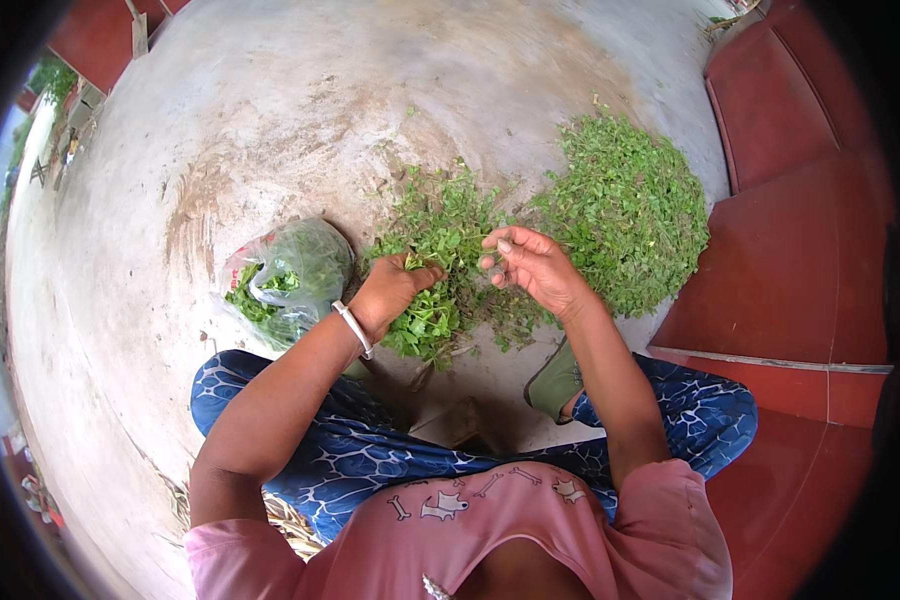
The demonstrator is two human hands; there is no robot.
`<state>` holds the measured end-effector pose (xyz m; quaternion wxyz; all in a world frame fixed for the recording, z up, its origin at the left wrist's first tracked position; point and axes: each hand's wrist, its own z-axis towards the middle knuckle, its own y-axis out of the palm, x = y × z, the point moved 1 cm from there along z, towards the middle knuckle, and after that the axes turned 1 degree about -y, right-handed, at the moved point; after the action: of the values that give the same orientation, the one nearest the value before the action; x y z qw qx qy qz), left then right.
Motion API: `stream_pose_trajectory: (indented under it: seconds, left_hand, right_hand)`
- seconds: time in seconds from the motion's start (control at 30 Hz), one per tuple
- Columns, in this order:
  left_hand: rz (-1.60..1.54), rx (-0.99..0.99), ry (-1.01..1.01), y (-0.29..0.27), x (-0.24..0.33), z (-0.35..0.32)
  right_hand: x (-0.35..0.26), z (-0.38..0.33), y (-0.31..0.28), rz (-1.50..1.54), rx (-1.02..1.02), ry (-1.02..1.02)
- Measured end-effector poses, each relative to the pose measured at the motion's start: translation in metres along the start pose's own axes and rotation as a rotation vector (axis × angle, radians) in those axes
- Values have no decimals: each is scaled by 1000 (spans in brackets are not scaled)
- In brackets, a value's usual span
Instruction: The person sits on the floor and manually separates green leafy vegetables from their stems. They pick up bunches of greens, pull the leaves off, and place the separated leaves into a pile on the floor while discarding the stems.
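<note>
- Nearest me, the person sits low, knees apart in blue trousers [360, 455], a green shoe [558, 383] planted beside the greens.
- The left hand [402, 283], below a white bracelet [353, 330], has its fingers drawn together on some greens [428, 318], just in front of the lap.
- The right hand [513, 262] has thumb and forefinger brought together, seemingly on a thin stem [476, 248]; its other fingers curl loosely. Something small and dark [497, 271] shows by them; I can't tell what.
- I'd expect these greens to be light and limp, the leaves easily bruised or torn, perhaps slippery if damp. A fingertip pinch low on the stem looks the surest hold; a tight fist would crush the leaves.
- By the left forearm stands a clear bag [315, 262] with greens inside. It looks thin and floppy, best lifted by its gathered rim.
- Beyond the hands lies a loose small heap [435, 205]; to the right spreads a large heap [635, 215], tangled enough that stems may snag.
- All of it rests on a pale, hard floor [270, 110], streaked with brown dirt.
- Red panels [770, 260] close in the right side; far left, the ground runs out towards daylight and some greenery [52, 75].
</note>
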<state>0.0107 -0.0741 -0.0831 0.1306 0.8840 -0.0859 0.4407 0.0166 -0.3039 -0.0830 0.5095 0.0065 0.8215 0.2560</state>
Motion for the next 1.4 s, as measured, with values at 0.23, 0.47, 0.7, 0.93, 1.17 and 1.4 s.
stream_pose_trajectory:
  seconds: [0.23, 0.47, 0.7, 0.93, 1.17, 1.4]
  left_hand:
    - [-108, -27, -137, -1, 12, -6]
    - [-258, -167, -74, 1, 37, -18]
    - [-110, -101, 57, 1, 41, -19]
    - [-99, -61, 142, -4, 54, -19]
    - [17, -85, 155, -5, 57, -18]
    - [339, -231, 206, 1, 39, -12]
  right_hand:
    - [-1, -9, 37, -144, -178, 42]
    - [17, -5, 36, -244, -222, 22]
    - [14, -5, 33, -342, -213, 92]
    - [11, -5, 8, 77, 68, 82]
    - [3, 1, -4, -275, 289, 83]
    - [-13, 1, 19, -299, 109, 108]
